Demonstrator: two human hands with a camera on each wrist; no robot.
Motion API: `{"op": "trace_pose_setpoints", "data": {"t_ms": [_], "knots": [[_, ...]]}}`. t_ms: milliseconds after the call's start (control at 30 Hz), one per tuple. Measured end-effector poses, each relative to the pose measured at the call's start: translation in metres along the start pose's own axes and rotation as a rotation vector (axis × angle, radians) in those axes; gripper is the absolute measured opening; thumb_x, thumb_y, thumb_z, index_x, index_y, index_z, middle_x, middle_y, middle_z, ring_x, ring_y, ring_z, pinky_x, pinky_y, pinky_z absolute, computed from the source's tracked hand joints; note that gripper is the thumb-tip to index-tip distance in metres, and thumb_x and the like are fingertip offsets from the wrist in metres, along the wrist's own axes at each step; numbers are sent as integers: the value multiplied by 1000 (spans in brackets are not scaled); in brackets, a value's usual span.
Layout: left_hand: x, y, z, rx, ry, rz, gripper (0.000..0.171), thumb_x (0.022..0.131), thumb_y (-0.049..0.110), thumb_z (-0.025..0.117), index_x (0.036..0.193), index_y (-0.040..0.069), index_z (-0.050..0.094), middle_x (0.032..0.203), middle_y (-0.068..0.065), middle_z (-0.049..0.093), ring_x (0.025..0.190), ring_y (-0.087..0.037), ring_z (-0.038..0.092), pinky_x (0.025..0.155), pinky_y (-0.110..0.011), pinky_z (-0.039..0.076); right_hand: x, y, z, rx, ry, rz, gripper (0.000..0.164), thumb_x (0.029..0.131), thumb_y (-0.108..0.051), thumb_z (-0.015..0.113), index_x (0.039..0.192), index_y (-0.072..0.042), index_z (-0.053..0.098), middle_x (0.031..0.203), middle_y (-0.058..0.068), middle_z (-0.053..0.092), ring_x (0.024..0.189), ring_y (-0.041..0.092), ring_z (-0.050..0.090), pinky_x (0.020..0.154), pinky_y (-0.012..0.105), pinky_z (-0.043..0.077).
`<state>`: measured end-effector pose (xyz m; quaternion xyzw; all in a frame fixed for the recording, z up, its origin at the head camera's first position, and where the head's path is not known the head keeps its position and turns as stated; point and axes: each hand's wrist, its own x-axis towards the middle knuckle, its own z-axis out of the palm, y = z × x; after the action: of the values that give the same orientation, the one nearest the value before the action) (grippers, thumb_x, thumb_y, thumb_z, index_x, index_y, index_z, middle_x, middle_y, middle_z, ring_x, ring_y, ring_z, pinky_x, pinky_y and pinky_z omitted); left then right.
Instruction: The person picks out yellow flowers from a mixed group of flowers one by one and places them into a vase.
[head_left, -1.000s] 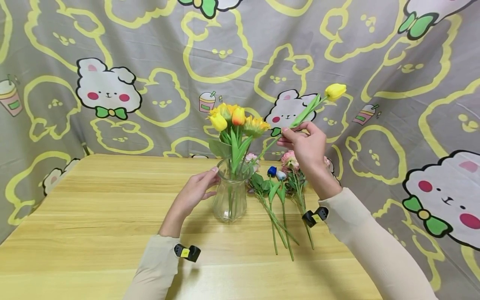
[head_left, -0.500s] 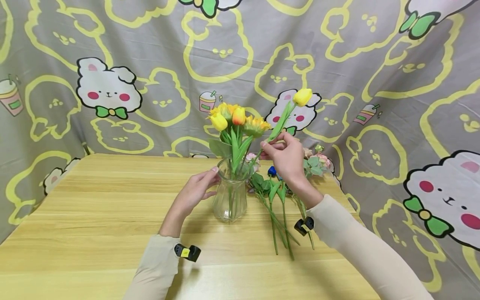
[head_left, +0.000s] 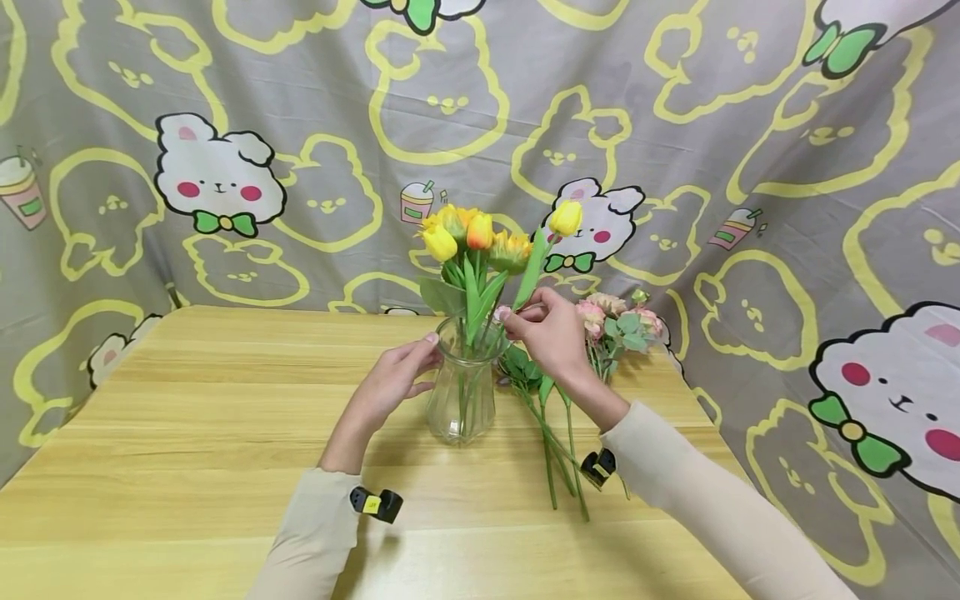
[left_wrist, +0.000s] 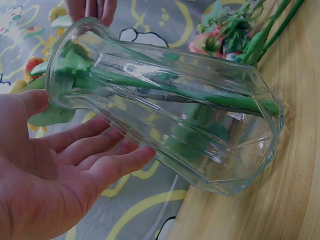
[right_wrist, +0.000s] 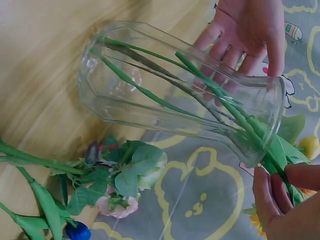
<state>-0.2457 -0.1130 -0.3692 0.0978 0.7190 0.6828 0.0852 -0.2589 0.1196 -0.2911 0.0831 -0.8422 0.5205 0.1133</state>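
A clear glass vase (head_left: pixel 459 408) stands upright on the wooden table. It holds a yellow tulip (head_left: pixel 440 244), an orange-red tulip (head_left: pixel 480 232) and orange-yellow sunflowers (head_left: pixel 512 250). My left hand (head_left: pixel 386 383) steadies the vase from the left; its thumb touches the rim and its fairly straight fingers lie along the glass in the left wrist view. With my right hand (head_left: pixel 551 337) I pinch the stem of another yellow tulip (head_left: pixel 566 218) beside the rim. That tulip leans right, and the right wrist view has its stem end (right_wrist: pixel 190 62) inside the vase.
Right of the vase lie loose flowers: pink blooms (head_left: pixel 592 317) with green leaves, a blue tulip (right_wrist: pixel 77 231) and several green stems (head_left: pixel 551 467) pointing toward me. Behind the table (head_left: pixel 187 467) hangs a grey patterned curtain (head_left: pixel 315 67).
My right hand has moved left and down toward the vase with the yellow tulip, whose stem has gone deeper past the rim. The left hand and vase have stayed put.
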Motion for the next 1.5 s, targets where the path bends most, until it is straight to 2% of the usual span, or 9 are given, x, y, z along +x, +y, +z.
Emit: {"op": "trace_pose_setpoints", "data": {"t_ms": [133,300,400,633,867,967,1167,1500], "knots": [[0,0,0,6,-1,1,72,104,58,45,146,0,50,148,-19,53,143,-32,46,111,-48,50,-1,3,2,-40,-25,0,20,95,-20,73,95,-4,62,93,17,78,84,33,75,61,25,52],[0,1,1,3,2,-2,71,104,58,45,145,0,51,148,-19,53,143,-31,47,110,-47,51,-4,6,4,-84,-38,8,21,94,-24,74,89,-8,61,88,17,76,66,19,64,54,25,43],[0,0,1,1,-2,0,70,104,58,45,144,0,51,148,-19,53,143,-31,47,111,-47,50,-5,8,5,-101,-38,-5,23,94,-25,74,86,-9,60,85,18,74,59,17,54,51,27,37],[1,0,1,4,-6,5,72,104,58,45,147,0,49,148,-19,53,143,-32,47,110,-47,50,-6,11,6,-159,-36,-3,18,92,-26,76,93,-10,69,87,9,73,71,18,63,60,29,48],[2,1,1,9,-2,4,71,105,57,44,147,0,49,148,-20,54,142,-32,48,109,-46,51,-6,15,7,-219,-56,3,20,91,-27,77,99,-10,70,86,8,73,73,20,65,64,30,50],[2,1,1,8,-1,2,71,105,57,44,147,0,48,148,-20,53,142,-32,48,109,-46,51,-8,14,6,-239,-64,-2,22,92,-28,77,100,-9,69,88,8,72,76,22,66,68,34,53],[2,1,1,2,4,-7,71,105,57,45,146,0,50,148,-19,54,142,-31,48,109,-46,52,-11,11,7,-265,-85,9,35,93,-31,76,116,-7,66,98,10,74,87,25,70,77,44,58],[3,0,1,4,9,-10,73,103,59,46,146,0,50,148,-19,53,142,-32,48,109,-45,52,-12,11,7,-255,-113,24,40,95,-33,72,125,-6,65,102,11,74,91,26,70,80,45,59]]}}
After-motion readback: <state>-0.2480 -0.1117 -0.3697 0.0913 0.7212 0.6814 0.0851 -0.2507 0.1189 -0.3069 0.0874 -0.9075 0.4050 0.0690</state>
